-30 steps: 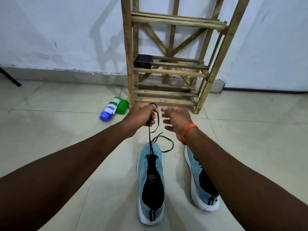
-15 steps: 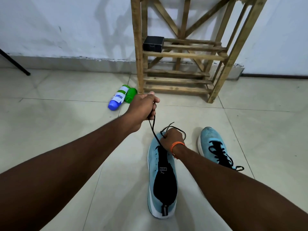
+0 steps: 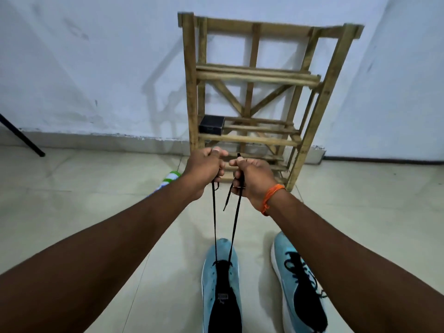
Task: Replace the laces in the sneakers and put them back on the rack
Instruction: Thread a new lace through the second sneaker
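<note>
**A:** Where does the lace sit relative to the rack?

**B:** The black lace (image 3: 214, 224) rises in two strands from the toe-end eyelets of the open sneaker (image 3: 209, 280) to both hands. The hands hang in front of the rack (image 3: 190, 80), level with its lowest shelves. Both strands look taut.

**A:** And the fingers?

**B:** The left hand (image 3: 204, 169) makes a fist round one strand, with the thumb pressed on the curled forefinger. The right hand (image 3: 255, 179) pinches the other strand between thumb and forefinger, and its other fingers are curled in. A short loose end dangles beneath it. The hands are just beside each other, but whether the knuckles touch cannot be told.

**A:** Where are the sneakers?

**B:** Both lie on the tiled floor (image 3: 96, 212) in front of the rack, well short of it, with their toes pointing towards it. The open sneaker is light blue with a black tongue, and only its lowest eyelets are threaded. The laced sneaker (image 3: 282, 253) lies just beside it with its black lacing done up. The right forearm covers part of it.

**A:** Is anything on the rack itself?

**B:** A small black box (image 3: 211, 124) sits on a lower shelf, against the front post on the camera's left.

**A:** And around the rack?

**B:** A green-and-white bottle (image 3: 171, 177) lies on the floor near that same post, mostly hidden behind the left forearm. An orange thread band (image 3: 272, 194) circles the right wrist. A black rod (image 3: 21, 138) slants down to the floor by the wall, well apart from the rack on the box's side.
</note>
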